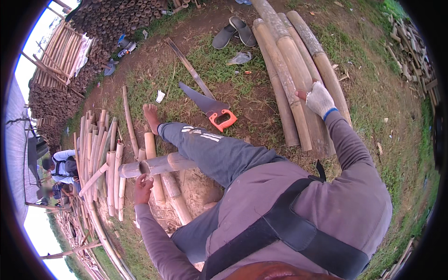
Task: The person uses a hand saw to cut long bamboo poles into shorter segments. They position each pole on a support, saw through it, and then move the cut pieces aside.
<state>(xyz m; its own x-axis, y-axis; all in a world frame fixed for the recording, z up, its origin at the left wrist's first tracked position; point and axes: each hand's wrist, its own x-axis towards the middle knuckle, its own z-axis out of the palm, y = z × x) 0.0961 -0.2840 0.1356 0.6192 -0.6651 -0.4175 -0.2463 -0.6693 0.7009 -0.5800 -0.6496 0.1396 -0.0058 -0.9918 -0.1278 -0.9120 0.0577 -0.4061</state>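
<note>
Close in, a black strap [298, 228] crosses the person's mauve-grey top [345, 200], and dark trousers [200, 144] cover the legs. One leg lies over a bamboo pole [179, 162], whose dark open end shows just beside the bare left hand [143, 189]. That hand's fingers are bent, thumb and forefinger near each other; whether they pinch anything, I cannot tell. Ahead on the right, the right hand [322, 100], in a white knitted glove, is over a row of thick poles [291, 60], its bare thumb sticking out; I cannot tell whether its fingers grip one. Between these poles and the extended leg lies a saw [203, 102], orange handle toward the person, with a split strip [191, 70] meeting its blade. Thinner poles [100, 154] lie to the left. Farther off are grey slippers [224, 36], a co-worker [65, 167] and large bamboo stacks [56, 112].
</note>
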